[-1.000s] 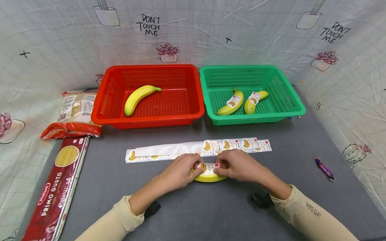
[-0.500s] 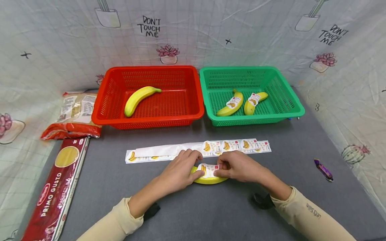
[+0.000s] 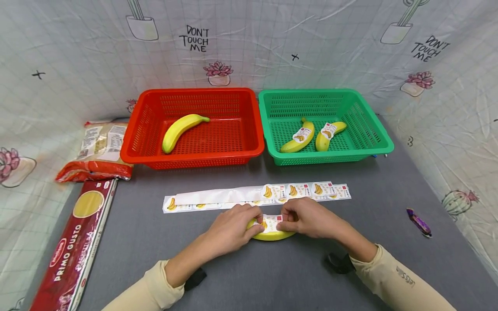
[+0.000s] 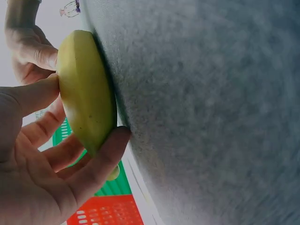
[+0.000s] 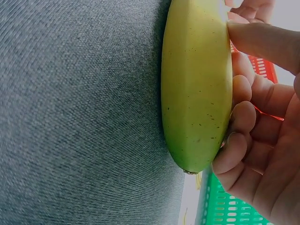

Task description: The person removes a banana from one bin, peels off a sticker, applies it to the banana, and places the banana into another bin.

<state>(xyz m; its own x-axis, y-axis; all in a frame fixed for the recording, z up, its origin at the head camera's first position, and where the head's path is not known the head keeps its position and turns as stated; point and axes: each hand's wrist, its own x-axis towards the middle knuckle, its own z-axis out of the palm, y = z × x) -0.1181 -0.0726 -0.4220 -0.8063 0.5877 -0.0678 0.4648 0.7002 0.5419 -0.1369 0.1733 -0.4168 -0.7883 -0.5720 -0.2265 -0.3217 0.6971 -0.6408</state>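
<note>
Left hand (image 3: pixel 230 227) and right hand (image 3: pixel 307 217) fingers curled, pinching banana (image 3: pixel 271 235) and its sticker (image 3: pixel 271 222) on grey mat (image 3: pixel 272 276).

The light over my work is bright, even and soft, coming from above. My arms drop only faint shadows on the grey table (image 3: pixel 128 242), and darker strips sit under the front edges of the 2 baskets. Nothing glares. My head view is sharp in the middle, but it bends straight lines toward the edges, so the backdrop (image 3: pixel 70 65) curves. From my wrists, the banana (image 5: pixel 197 89) is fairly crisp, while the cloth further off smears and the background blows out to white.
</note>
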